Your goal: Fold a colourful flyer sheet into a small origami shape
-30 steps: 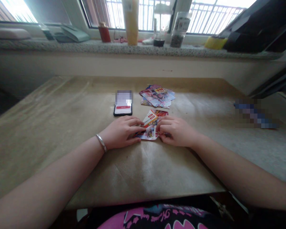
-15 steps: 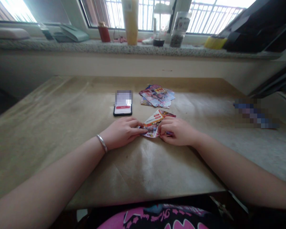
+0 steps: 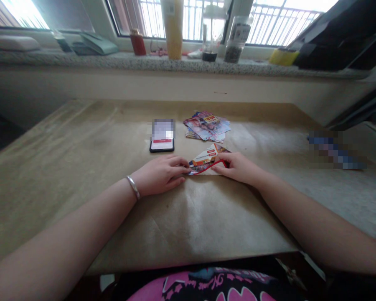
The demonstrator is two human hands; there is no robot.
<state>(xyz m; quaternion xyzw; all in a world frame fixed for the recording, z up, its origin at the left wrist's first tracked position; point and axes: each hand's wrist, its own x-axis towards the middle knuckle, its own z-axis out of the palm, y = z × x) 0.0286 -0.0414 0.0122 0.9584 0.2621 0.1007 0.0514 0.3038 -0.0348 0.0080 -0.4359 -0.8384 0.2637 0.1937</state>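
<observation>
A colourful printed sheet of paper, partly folded, lies on the table between my hands. Its near edge is raised and shows a red line along it. My left hand, with a silver bangle at the wrist, has its fingertips closed on the sheet's left corner. At the right side, my right hand pinches the sheet between thumb and bent fingers, which hide part of it. Just beyond the sheet is a fanned stack of printed papers.
A phone with its screen lit lies left of the stack. A blurred bluish item rests at the table's right. Bottles, including a tall yellow one, stand on the granite windowsill behind the table.
The sheet's near flap has been lifted and turned away from me, so less of its near face shows. My right hand has moved slightly away from me; my left has barely moved.
</observation>
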